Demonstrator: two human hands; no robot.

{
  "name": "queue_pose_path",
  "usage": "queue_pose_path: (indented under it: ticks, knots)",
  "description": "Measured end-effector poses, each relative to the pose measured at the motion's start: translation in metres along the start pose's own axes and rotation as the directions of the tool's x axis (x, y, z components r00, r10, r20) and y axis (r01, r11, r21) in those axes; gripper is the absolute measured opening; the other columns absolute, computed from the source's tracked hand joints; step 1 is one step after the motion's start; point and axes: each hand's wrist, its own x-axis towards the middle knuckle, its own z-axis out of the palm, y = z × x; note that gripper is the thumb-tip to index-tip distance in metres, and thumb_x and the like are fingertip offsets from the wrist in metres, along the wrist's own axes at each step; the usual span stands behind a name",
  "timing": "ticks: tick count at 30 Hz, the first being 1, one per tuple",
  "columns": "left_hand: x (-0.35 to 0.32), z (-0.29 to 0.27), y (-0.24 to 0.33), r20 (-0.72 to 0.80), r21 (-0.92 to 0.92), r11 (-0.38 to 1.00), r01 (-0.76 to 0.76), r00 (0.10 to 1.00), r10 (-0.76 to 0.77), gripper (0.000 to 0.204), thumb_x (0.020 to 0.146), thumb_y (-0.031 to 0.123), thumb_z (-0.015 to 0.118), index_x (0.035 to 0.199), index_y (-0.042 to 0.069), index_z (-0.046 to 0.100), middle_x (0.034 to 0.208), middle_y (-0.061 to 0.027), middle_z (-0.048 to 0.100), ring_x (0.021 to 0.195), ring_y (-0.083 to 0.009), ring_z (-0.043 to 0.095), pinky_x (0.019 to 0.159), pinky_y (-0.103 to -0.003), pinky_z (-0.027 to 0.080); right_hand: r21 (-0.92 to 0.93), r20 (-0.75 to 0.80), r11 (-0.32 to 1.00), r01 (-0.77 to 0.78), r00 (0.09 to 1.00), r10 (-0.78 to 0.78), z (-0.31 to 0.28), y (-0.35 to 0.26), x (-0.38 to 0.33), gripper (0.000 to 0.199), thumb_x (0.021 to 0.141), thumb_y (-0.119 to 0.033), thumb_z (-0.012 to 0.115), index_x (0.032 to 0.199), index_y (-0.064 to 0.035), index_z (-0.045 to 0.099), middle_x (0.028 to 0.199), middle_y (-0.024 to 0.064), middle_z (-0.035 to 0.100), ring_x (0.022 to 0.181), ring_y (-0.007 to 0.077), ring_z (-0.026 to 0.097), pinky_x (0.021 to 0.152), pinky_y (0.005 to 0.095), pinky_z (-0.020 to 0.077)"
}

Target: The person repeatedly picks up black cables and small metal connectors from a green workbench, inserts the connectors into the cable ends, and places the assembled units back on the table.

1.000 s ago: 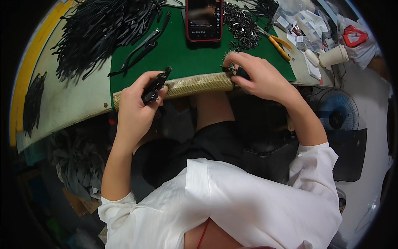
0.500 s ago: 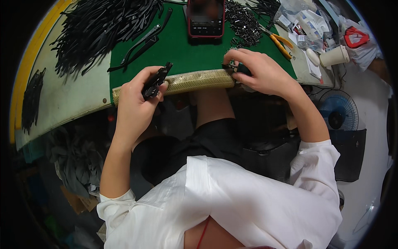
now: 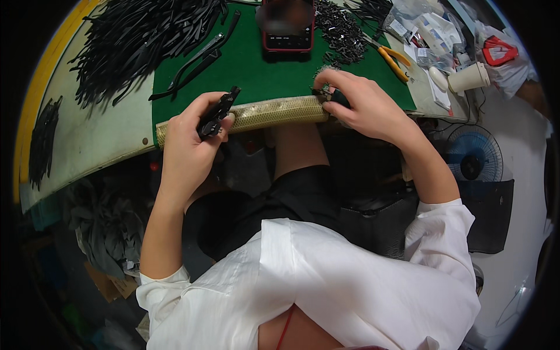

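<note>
Head view looks down on the left hand (image 3: 189, 137), whose grip is clamped on a small black part (image 3: 217, 112); the fingers curl round it and its upper end sticks out past the thumb. That hand rests against the padded edge roll (image 3: 274, 112), a pale netted tube that runs along the near rim of the surface (image 3: 87, 140). The right hand (image 3: 364, 108) sits at the other end of the roll, its fingertips pinched together on a small dark piece (image 3: 322, 93) right at the corner of the green mat (image 3: 256, 70); the piece is mostly hidden by the fingers, so its shape cannot be told.

Beyond the hands, the mat carries a phone with a red case (image 3: 287, 26) at its far middle, a heap of small dark metal bits (image 3: 341, 32) just to its right, and a few long black strips (image 3: 195, 61) lying slantwise to its left. A large pile of black strips (image 3: 134, 41) covers the pale surface on the left. On the right lie yellow-handled pliers (image 3: 392, 58), a paper cup (image 3: 469, 76) on its side and some clear packets (image 3: 431, 29). A small fan (image 3: 473, 160) stands below the surface at right.
</note>
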Motion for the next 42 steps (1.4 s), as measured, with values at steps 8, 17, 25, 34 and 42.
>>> queue_pose_path:
  ticks: [8, 17, 25, 34, 42]
  knots:
    - [-0.001, 0.002, -0.002, -0.045, -0.04, 0.998, -0.05, 0.998, 0.049, 0.021, 0.088, 0.003, 0.064, 0.108, -0.001, 0.063, 0.069, -0.0028, 0.058, 0.062, -0.0092, 0.052, 0.059, -0.024, 0.041, 0.006, -0.009, 0.998, -0.069, 0.998, 0.069, -0.001, -0.008, 0.001, 0.026, 0.088, -0.013, 0.062, 0.112, -0.005, 0.057, 0.107, 0.0176, 0.066, 0.096, 0.0379, 0.065, 0.083, 0.045, 0.0519]
    - [-0.001, 0.0, -0.001, -0.002, 0.003, 1.0, -0.031, 1.0, 0.031, 0.032, 0.083, -0.002, 0.058, 0.114, -0.001, 0.063, 0.073, 0.0007, 0.059, 0.066, -0.0067, 0.054, 0.065, -0.021, 0.046, -0.014, -0.036, 0.997, -0.074, 0.997, 0.074, 0.003, -0.007, 0.003, 0.025, 0.088, -0.012, 0.061, 0.111, -0.0044, 0.057, 0.103, 0.0196, 0.066, 0.094, 0.039, 0.065, 0.082, 0.0458, 0.0514]
    - [-0.002, 0.003, 0.001, -0.052, -0.101, 0.995, -0.022, 0.998, 0.017, 0.028, 0.085, -0.002, 0.059, 0.113, -0.001, 0.062, 0.07, -0.0025, 0.059, 0.064, -0.0091, 0.053, 0.06, -0.024, 0.042, -0.071, 0.076, 0.987, -0.144, 0.986, 0.149, -0.005, -0.014, 0.013, 0.029, 0.089, -0.013, 0.063, 0.116, -0.0061, 0.055, 0.109, 0.018, 0.066, 0.096, 0.0382, 0.065, 0.084, 0.0447, 0.0509]
    - [-0.002, -0.002, 0.011, 0.009, -0.128, 0.989, -0.07, 0.997, 0.072, 0.039, 0.079, -0.007, 0.051, 0.115, 0.0, 0.062, 0.076, -0.0003, 0.058, 0.069, -0.0077, 0.053, 0.066, -0.022, 0.043, -0.147, 0.103, 0.98, -0.135, 0.983, 0.151, -0.009, -0.016, 0.016, 0.031, 0.088, -0.013, 0.062, 0.118, -0.0076, 0.056, 0.108, 0.0192, 0.066, 0.096, 0.0384, 0.065, 0.084, 0.0446, 0.051]
    - [-0.001, 0.007, 0.021, -0.148, 0.201, 0.923, -0.328, 0.921, 0.36, 0.031, 0.084, -0.005, 0.062, 0.114, 0.0, 0.063, 0.083, -0.0072, 0.065, 0.073, -0.014, 0.061, 0.069, -0.025, 0.049, 0.563, 0.134, 0.803, -0.195, 0.98, 0.144, -0.023, -0.055, 0.014, 0.036, 0.09, -0.016, 0.063, 0.125, -0.0097, 0.055, 0.097, 0.0094, 0.061, 0.059, 0.0135, 0.06, 0.055, 0.0262, 0.0502]
